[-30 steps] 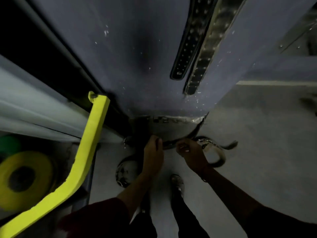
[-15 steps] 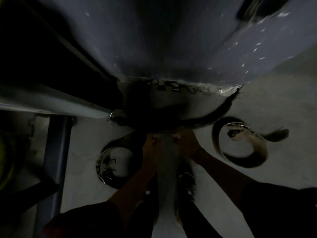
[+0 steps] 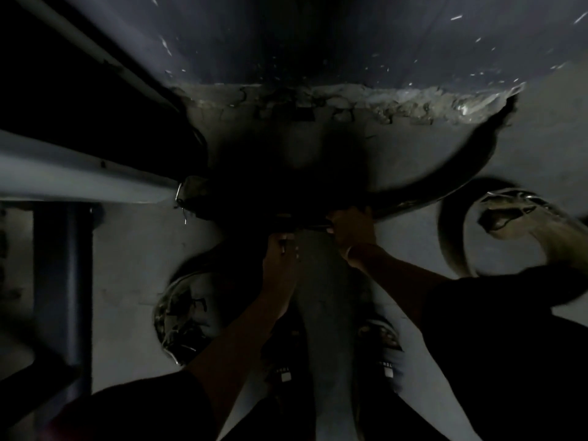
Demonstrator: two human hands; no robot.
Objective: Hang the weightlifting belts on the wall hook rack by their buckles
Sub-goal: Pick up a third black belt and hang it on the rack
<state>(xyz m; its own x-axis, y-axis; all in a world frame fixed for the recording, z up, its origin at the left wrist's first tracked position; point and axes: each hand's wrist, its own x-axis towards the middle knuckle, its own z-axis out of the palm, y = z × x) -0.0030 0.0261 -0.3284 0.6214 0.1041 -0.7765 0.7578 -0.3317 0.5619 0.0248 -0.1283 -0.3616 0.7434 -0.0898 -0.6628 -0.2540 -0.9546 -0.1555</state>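
The scene is very dark. A long dark belt [image 3: 445,183] lies curved on the floor along the foot of the wall. Both my hands reach down to its middle. My right hand [image 3: 350,230] grips the belt's edge. My left hand [image 3: 280,259] curls round the belt just left of it. A second belt [image 3: 461,237] lies coiled on the floor to the right, its buckle [image 3: 509,205] inside the coil. A third coiled belt [image 3: 181,313] lies to the left of my left arm. The wall hook rack is out of view.
The blue-grey wall [image 3: 318,43] rises ahead with a crumbled base [image 3: 397,103]. A pale beam [image 3: 79,179] and a dark upright post [image 3: 63,281] stand at the left. My shoes [image 3: 381,345] stand below the hands on the grey floor [image 3: 541,138].
The view has dropped closer to the floor; the hanging belts and the yellow bar have left the frame. Both hands stay on the long belt at the wall's foot.
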